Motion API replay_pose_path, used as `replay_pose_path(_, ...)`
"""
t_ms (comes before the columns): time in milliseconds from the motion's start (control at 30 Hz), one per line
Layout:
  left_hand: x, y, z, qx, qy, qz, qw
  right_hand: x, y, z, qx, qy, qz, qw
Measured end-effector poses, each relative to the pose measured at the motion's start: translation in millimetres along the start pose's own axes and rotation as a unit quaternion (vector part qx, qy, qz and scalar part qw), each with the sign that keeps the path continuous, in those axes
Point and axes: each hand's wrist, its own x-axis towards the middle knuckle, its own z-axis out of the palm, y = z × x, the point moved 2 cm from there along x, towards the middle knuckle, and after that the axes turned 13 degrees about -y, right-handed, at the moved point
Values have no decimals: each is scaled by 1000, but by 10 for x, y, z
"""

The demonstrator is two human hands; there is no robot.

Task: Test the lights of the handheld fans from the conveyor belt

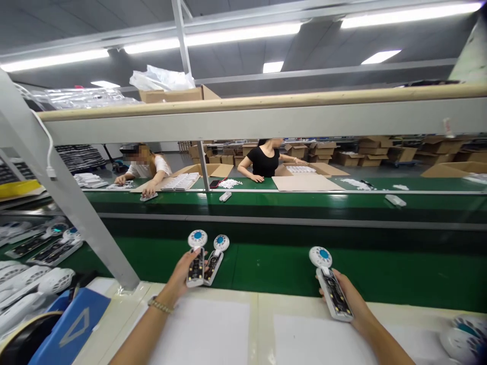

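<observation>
My left hand [181, 278] grips a white half-assembled handheld fan [196, 258] with a round blue-centred head and a bare circuit board in its handle. A second such fan [214, 259] lies right beside it on the green conveyor belt [274, 266], touching it. My right hand [352, 301] holds a third open fan [329, 286] by the handle, head pointing away from me, over the belt's near edge.
White sheets [205, 329] cover the bench in front of me. More fan halves are stacked at the left [34, 284] and at the far right [464, 334]. A grey slanted post [68, 197] stands left. Two people work across a second belt among cardboard boxes.
</observation>
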Motion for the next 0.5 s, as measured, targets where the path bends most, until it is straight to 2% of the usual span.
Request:
replay_pose_path(133,352,296,-605,125,145,-15,981,316,-339,-52,-186,82,-77,976)
replay_pose_path(167,390,359,-708,158,174,-21,972,369,-411,-48,-215,95,-98,967)
replay_pose_path(233,412,435,-811,214,192,-20,958,367,-502,-27,-238,110,-118,958)
replay_pose_path(333,367,370,-737,293,154,18,944,-11,-541,29,-282,132,-148,939)
replay_pose_path(400,328,215,-576,388,92,95,912,-475,-548,65,-352,156,-165,908)
replay_pose_path(500,274,-142,-280,429,35,205,879,-1226,-566,-3,-427,223,-156,862)
